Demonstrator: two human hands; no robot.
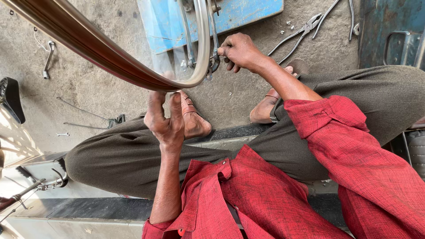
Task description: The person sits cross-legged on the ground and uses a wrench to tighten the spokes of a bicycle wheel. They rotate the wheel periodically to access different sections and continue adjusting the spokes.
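Observation:
A bare metal wheel rim (110, 55) curves across the upper left and loops down to the middle. My left hand (164, 117) grips the rim's lower edge from below, fingers wrapped up onto it. My right hand (239, 51) is closed on a small metal tool (215, 59) pressed against the rim's right side. Both arms wear red sleeves. My knees in olive trousers spread to either side, and my feet in brown sandals (192, 117) rest on the concrete floor.
A blue metal stand (230, 15) lies behind the rim. Pliers (301, 33) and small bits lie on the floor at upper right. A spanner (48, 59) and thin spokes (84, 117) lie at left. A blue box with a handle (394, 35) stands at far right.

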